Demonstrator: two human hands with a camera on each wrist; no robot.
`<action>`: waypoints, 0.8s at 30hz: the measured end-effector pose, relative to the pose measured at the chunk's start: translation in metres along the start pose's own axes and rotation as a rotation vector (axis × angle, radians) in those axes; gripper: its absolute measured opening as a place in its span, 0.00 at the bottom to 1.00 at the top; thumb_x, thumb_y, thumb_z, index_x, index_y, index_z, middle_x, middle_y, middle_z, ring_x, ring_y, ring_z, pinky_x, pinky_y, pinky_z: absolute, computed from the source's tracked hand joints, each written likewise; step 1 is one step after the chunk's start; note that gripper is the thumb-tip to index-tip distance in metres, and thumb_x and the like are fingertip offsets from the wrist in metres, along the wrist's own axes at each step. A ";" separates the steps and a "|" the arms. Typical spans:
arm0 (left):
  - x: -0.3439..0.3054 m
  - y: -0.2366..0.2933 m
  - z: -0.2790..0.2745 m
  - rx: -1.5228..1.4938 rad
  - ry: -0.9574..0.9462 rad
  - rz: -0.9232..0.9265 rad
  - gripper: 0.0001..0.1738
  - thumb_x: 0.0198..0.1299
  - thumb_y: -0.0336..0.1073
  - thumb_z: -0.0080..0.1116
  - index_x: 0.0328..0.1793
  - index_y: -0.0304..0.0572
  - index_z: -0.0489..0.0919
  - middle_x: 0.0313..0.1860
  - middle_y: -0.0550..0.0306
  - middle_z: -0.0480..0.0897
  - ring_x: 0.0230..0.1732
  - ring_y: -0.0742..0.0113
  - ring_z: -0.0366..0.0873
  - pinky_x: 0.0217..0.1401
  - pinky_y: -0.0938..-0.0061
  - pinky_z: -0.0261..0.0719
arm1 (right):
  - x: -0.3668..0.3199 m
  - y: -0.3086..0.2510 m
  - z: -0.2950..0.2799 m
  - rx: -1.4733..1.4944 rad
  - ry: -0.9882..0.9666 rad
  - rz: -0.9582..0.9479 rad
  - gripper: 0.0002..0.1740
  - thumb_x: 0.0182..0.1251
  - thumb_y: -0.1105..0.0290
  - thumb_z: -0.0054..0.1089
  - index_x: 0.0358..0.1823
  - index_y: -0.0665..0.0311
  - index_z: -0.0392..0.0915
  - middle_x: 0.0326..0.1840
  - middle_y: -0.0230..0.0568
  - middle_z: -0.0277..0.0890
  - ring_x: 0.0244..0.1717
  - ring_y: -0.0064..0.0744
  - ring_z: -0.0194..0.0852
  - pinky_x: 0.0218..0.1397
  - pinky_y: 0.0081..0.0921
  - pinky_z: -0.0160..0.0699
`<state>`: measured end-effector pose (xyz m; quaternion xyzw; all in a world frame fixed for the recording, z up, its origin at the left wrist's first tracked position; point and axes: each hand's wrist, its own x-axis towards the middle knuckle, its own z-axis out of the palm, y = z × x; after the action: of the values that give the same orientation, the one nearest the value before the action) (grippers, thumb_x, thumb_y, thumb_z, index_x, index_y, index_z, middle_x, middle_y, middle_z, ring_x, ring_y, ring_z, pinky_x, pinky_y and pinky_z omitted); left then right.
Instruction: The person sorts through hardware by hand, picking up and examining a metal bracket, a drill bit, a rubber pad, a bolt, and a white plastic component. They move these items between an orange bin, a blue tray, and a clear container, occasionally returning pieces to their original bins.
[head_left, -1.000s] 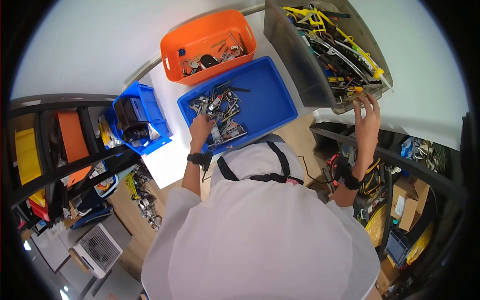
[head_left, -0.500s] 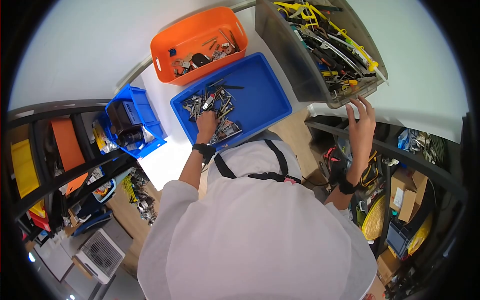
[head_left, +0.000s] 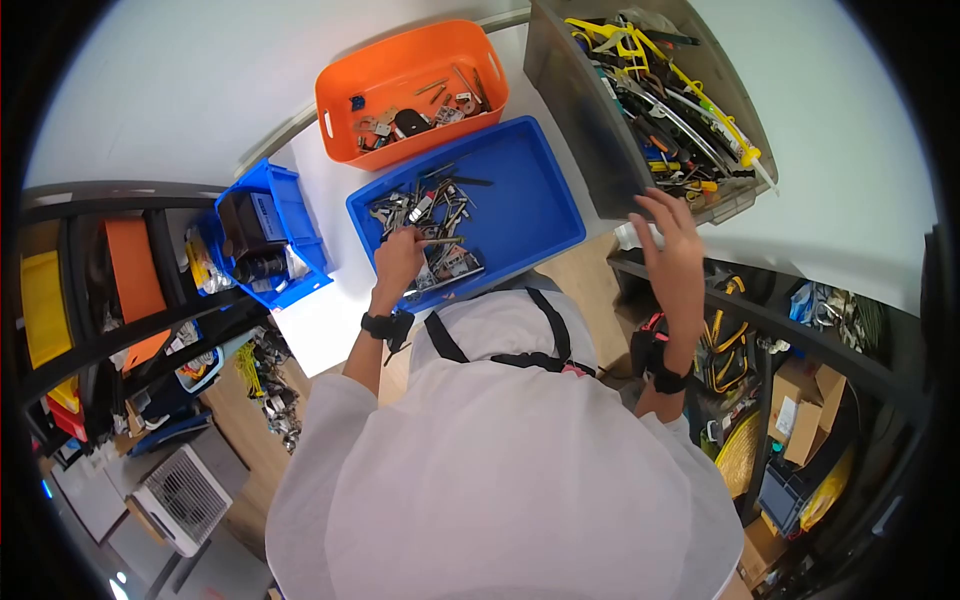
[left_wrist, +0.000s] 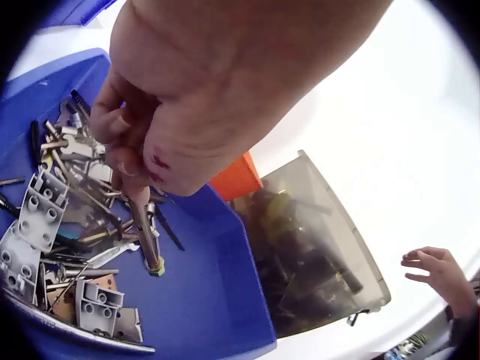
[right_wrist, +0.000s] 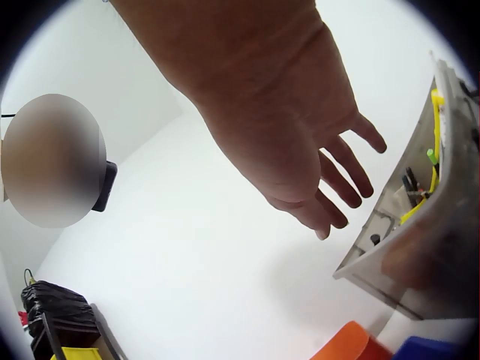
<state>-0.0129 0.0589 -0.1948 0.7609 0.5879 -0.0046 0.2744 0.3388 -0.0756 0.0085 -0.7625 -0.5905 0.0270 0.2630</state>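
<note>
The left hand (head_left: 398, 258) pinches a bolt (left_wrist: 145, 232) between thumb and fingers, over the left half of a blue tray (head_left: 530, 200); the bolt's nutted end (brass-yellow in the left wrist view) projects to the right in the head view. Beneath and around this grip lies a heap of hardware (head_left: 455, 205), with grey clips (left_wrist: 43, 210) at its near side, while the right half of the tray shows its blue floor. The right hand (head_left: 676, 248) is raised at the near side of a grey bin (head_left: 590, 130), its fingers loosely extended and slightly apart. Tools (head_left: 690, 120), several with yellow parts, fill that bin, to the right of the tray. On the far side of the tray stands an orange bin (head_left: 350, 90) with scattered small parts; to the left, a blue bin (head_left: 310, 215) contains a dark box (head_left: 240, 225). A white table (head_left: 320, 335) supports the tray.
</note>
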 end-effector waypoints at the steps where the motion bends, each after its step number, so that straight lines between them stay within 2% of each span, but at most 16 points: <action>1: -0.006 0.002 -0.008 -0.040 0.021 -0.007 0.10 0.63 0.40 0.66 0.46 0.45 0.87 0.43 0.46 0.88 0.43 0.42 0.86 0.44 0.53 0.82 | 0.003 -0.005 0.007 0.082 -0.052 -0.027 0.13 0.69 0.70 0.66 0.51 0.67 0.82 0.57 0.46 0.80 0.58 0.55 0.77 0.73 0.48 0.70; 5: -0.025 0.018 -0.040 -0.195 0.071 -0.027 0.10 0.65 0.38 0.66 0.48 0.41 0.86 0.41 0.49 0.89 0.37 0.51 0.87 0.39 0.59 0.82 | 0.013 -0.021 0.054 0.391 -0.279 -0.075 0.16 0.68 0.68 0.67 0.54 0.66 0.82 0.52 0.50 0.83 0.54 0.52 0.81 0.60 0.40 0.78; 6: -0.028 0.019 -0.045 -0.383 0.070 -0.021 0.10 0.66 0.35 0.65 0.48 0.39 0.86 0.39 0.52 0.88 0.35 0.59 0.85 0.36 0.65 0.79 | 0.015 -0.026 0.066 0.440 -0.326 -0.113 0.17 0.68 0.68 0.68 0.56 0.66 0.82 0.51 0.50 0.84 0.53 0.51 0.82 0.57 0.39 0.78; 7: -0.033 0.023 -0.051 -0.571 0.068 -0.015 0.09 0.68 0.33 0.65 0.49 0.37 0.85 0.36 0.56 0.88 0.32 0.68 0.83 0.33 0.70 0.77 | 0.017 -0.036 0.073 0.531 -0.397 -0.083 0.19 0.68 0.67 0.69 0.57 0.66 0.82 0.50 0.49 0.85 0.51 0.49 0.83 0.57 0.39 0.78; 9: -0.047 0.040 -0.070 -0.650 0.135 0.010 0.08 0.67 0.32 0.66 0.48 0.37 0.85 0.32 0.56 0.86 0.28 0.72 0.80 0.30 0.73 0.74 | 0.021 -0.055 0.081 0.625 -0.474 -0.060 0.20 0.67 0.66 0.70 0.58 0.66 0.82 0.49 0.48 0.86 0.50 0.48 0.85 0.56 0.40 0.78; 10: -0.055 0.050 -0.083 -0.725 0.199 0.035 0.06 0.66 0.31 0.67 0.46 0.38 0.85 0.28 0.56 0.85 0.24 0.76 0.77 0.28 0.76 0.70 | 0.023 -0.065 0.080 0.698 -0.518 -0.039 0.21 0.67 0.68 0.70 0.59 0.65 0.81 0.48 0.46 0.87 0.49 0.42 0.86 0.60 0.37 0.79; 11: -0.064 0.060 -0.097 -0.724 0.207 0.027 0.06 0.66 0.31 0.67 0.46 0.38 0.85 0.28 0.56 0.85 0.24 0.76 0.77 0.28 0.76 0.70 | 0.025 -0.074 0.079 0.773 -0.564 -0.018 0.21 0.66 0.71 0.71 0.60 0.64 0.81 0.47 0.43 0.88 0.48 0.36 0.87 0.63 0.34 0.79; 12: -0.072 0.070 -0.112 -0.714 0.218 0.009 0.06 0.65 0.29 0.66 0.47 0.37 0.84 0.27 0.57 0.84 0.23 0.77 0.75 0.27 0.78 0.68 | 0.026 -0.083 0.078 0.777 -0.571 -0.025 0.21 0.66 0.71 0.71 0.60 0.64 0.81 0.47 0.43 0.88 0.48 0.36 0.87 0.63 0.34 0.79; 13: -0.078 0.077 -0.123 -0.705 0.228 -0.008 0.06 0.65 0.28 0.66 0.47 0.37 0.84 0.26 0.57 0.83 0.22 0.79 0.72 0.26 0.79 0.67 | 0.028 -0.091 0.078 0.848 -0.494 -0.081 0.20 0.65 0.69 0.72 0.58 0.66 0.82 0.45 0.44 0.88 0.46 0.37 0.88 0.68 0.37 0.76; 14: -0.083 0.080 -0.128 -0.695 0.278 0.010 0.07 0.65 0.27 0.66 0.48 0.37 0.83 0.30 0.58 0.84 0.22 0.79 0.70 0.25 0.80 0.67 | 0.028 -0.095 0.077 0.917 -0.418 -0.136 0.20 0.65 0.68 0.72 0.56 0.67 0.83 0.44 0.45 0.88 0.45 0.39 0.88 0.73 0.40 0.72; 15: -0.088 0.085 -0.134 -0.697 0.284 0.003 0.07 0.65 0.27 0.66 0.48 0.37 0.83 0.30 0.58 0.84 0.22 0.79 0.70 0.25 0.80 0.67 | 0.030 -0.097 0.078 0.919 -0.425 -0.142 0.20 0.65 0.68 0.72 0.56 0.67 0.83 0.44 0.45 0.88 0.45 0.39 0.88 0.73 0.40 0.72; 17: -0.095 0.092 -0.142 -0.702 0.445 0.099 0.07 0.64 0.27 0.67 0.47 0.37 0.83 0.38 0.57 0.86 0.23 0.78 0.71 0.25 0.81 0.68 | 0.032 -0.099 0.079 0.963 -0.311 -0.181 0.17 0.64 0.70 0.72 0.53 0.67 0.84 0.44 0.43 0.89 0.44 0.35 0.88 0.79 0.44 0.65; 18: -0.097 0.093 -0.144 -0.636 0.510 0.208 0.06 0.66 0.24 0.64 0.48 0.35 0.81 0.35 0.60 0.83 0.21 0.80 0.72 0.22 0.83 0.69 | 0.034 -0.100 0.079 0.964 -0.318 -0.188 0.17 0.64 0.70 0.72 0.53 0.67 0.84 0.44 0.43 0.89 0.44 0.35 0.88 0.79 0.44 0.65; 19: -0.099 0.093 -0.143 -0.637 0.518 0.203 0.06 0.66 0.24 0.64 0.48 0.35 0.81 0.35 0.60 0.83 0.21 0.80 0.72 0.22 0.83 0.69 | 0.034 -0.100 0.079 0.987 -0.330 -0.178 0.16 0.64 0.71 0.72 0.52 0.67 0.85 0.44 0.42 0.89 0.44 0.34 0.88 0.79 0.45 0.64; 21: -0.100 0.093 -0.141 -0.588 0.621 0.308 0.07 0.64 0.23 0.66 0.47 0.34 0.82 0.44 0.58 0.84 0.23 0.80 0.73 0.22 0.83 0.71 | 0.038 -0.101 0.080 1.009 -0.347 -0.175 0.15 0.64 0.71 0.72 0.51 0.67 0.85 0.44 0.41 0.89 0.44 0.33 0.88 0.79 0.46 0.64; 24: -0.101 0.092 -0.140 -0.649 0.607 0.275 0.10 0.59 0.24 0.71 0.46 0.37 0.84 0.45 0.55 0.86 0.26 0.78 0.76 0.25 0.83 0.73 | 0.043 -0.104 0.083 1.069 -0.352 -0.146 0.13 0.65 0.72 0.71 0.50 0.67 0.86 0.45 0.41 0.89 0.45 0.31 0.87 0.80 0.47 0.63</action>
<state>-0.0062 0.0130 -0.0050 0.6738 0.5062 0.4387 0.3119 0.2307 0.0111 -0.0066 -0.4645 -0.5808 0.4308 0.5112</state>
